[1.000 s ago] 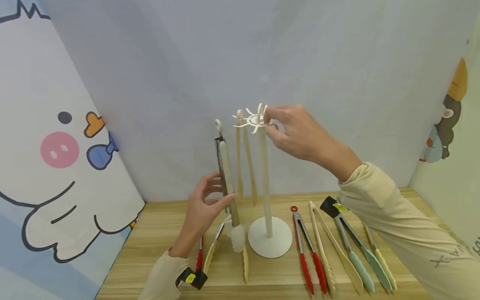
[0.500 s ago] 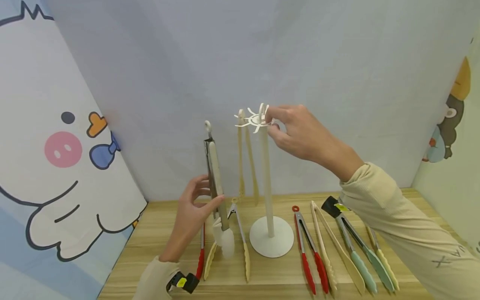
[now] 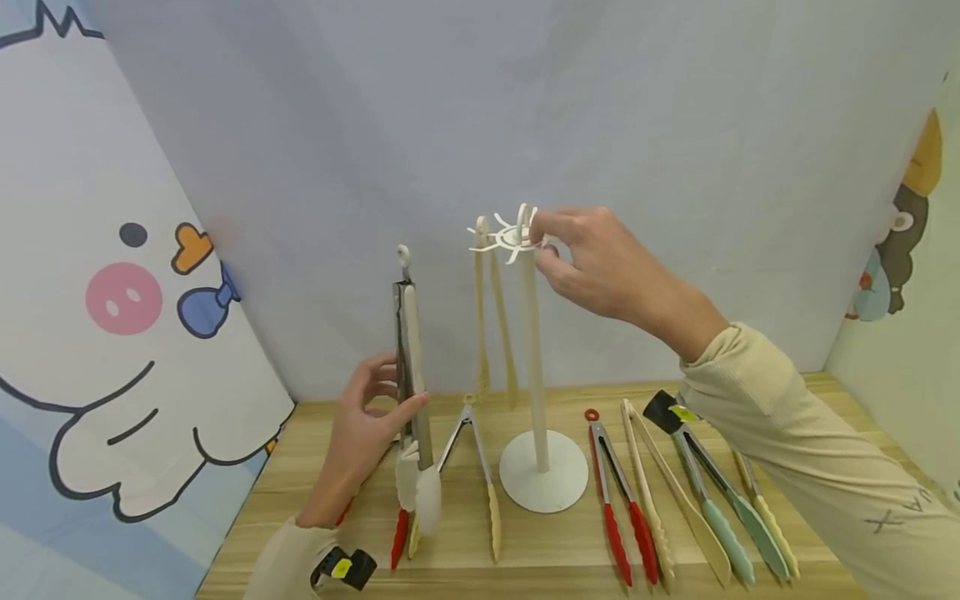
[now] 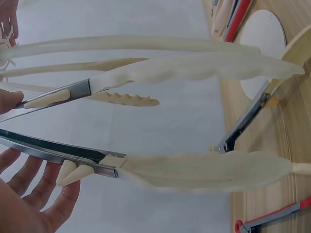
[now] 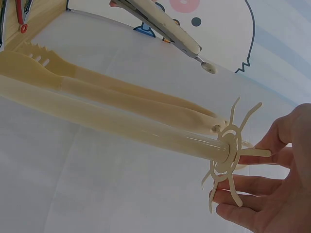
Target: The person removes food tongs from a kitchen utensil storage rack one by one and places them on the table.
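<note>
My left hand (image 3: pixel 360 437) holds steel tongs (image 3: pixel 414 333) with cream tips, upright with the tips down, left of the white hook stand (image 3: pixel 532 358). In the left wrist view, the thumb is on one arm of these tongs (image 4: pixel 194 68) and the fingers on the other, with the arms spread apart. My right hand (image 3: pixel 600 262) pinches the top of the stand; in the right wrist view its fingers lie around the hooks (image 5: pixel 234 191). Beige tongs (image 3: pixel 481 325) hang from a hook on the stand's left side.
Yellow-tipped tongs (image 3: pixel 493 517) lie left of the stand's round base (image 3: pixel 543 492), with red-tipped tongs (image 3: pixel 401 537) beside them. On the right lie red tongs (image 3: pixel 615 537), beige tongs (image 3: pixel 656 533) and green tongs (image 3: pixel 727 533). A wall (image 3: pixel 360 167) rises behind the table.
My left hand has moved left and slightly down with the cream-tipped tongs, away from the stand. The right hand stays at the stand's top.
</note>
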Available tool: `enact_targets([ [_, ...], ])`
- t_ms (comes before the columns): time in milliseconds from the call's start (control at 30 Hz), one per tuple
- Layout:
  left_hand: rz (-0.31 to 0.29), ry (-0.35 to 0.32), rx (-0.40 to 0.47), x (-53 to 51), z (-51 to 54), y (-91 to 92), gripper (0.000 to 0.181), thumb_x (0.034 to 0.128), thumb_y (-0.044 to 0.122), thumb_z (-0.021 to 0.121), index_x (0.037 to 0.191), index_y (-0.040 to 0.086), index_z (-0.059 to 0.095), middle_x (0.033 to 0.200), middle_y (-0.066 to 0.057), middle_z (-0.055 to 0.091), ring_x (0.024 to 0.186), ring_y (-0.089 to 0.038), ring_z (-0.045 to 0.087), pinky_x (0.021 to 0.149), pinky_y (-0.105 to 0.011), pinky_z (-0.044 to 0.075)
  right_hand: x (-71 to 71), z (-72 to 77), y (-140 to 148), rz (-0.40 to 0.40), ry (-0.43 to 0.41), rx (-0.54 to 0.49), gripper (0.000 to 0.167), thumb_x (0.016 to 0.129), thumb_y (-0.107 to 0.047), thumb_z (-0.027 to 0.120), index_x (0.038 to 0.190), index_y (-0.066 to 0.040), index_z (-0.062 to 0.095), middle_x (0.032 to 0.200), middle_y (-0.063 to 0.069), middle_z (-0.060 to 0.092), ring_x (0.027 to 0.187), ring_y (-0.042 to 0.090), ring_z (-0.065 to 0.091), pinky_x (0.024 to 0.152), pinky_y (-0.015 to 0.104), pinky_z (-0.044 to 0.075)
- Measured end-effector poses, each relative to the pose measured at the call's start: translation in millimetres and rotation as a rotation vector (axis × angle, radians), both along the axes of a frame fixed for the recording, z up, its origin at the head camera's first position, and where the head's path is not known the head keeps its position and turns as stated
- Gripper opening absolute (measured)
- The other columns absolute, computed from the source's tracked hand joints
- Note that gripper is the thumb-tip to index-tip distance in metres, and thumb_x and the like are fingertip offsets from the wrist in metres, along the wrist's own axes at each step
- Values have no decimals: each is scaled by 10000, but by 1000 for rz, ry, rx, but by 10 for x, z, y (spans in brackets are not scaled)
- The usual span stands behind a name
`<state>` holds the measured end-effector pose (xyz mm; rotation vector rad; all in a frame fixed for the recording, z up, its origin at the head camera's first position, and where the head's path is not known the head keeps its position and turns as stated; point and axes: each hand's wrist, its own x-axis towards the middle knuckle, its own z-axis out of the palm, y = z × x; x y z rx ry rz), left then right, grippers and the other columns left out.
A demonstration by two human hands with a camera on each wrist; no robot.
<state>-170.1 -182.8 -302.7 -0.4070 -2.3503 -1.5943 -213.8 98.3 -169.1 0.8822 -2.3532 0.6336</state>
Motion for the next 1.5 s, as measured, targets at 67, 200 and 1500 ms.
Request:
enact_targets([
  [67, 9, 5, -14, 0, -7, -31, 495, 822, 95, 731, 1262, 71, 505, 1114, -111, 585, 938, -252, 556, 654, -250, 487, 4, 2, -2, 0, -1, 0, 138, 867, -51, 451, 838, -62, 586, 885, 61, 639, 498, 136, 263, 519, 299, 273],
  [200, 30, -5, -33, -43, -89, -125, 509, 828, 123, 732, 1280, 94, 499, 1097, -109, 589, 941, -244, 550, 655, -246, 487, 10, 5, -4, 0, -3, 1, 138, 867, -50, 452, 841, -61, 588, 898, 63, 643, 497, 137, 266, 524, 302, 278],
  [1500, 255, -114, -291, -258, -460, -852, 551, 825, 364, 728, 1295, 183, 505, 1062, -141, 608, 869, -246, 551, 638, -330, 462, 3, -22, 20, 11, -13, -19, 167, 868, -41, 427, 847, -70, 590, 902, 66, 639, 505, 140, 254, 524, 307, 259],
])
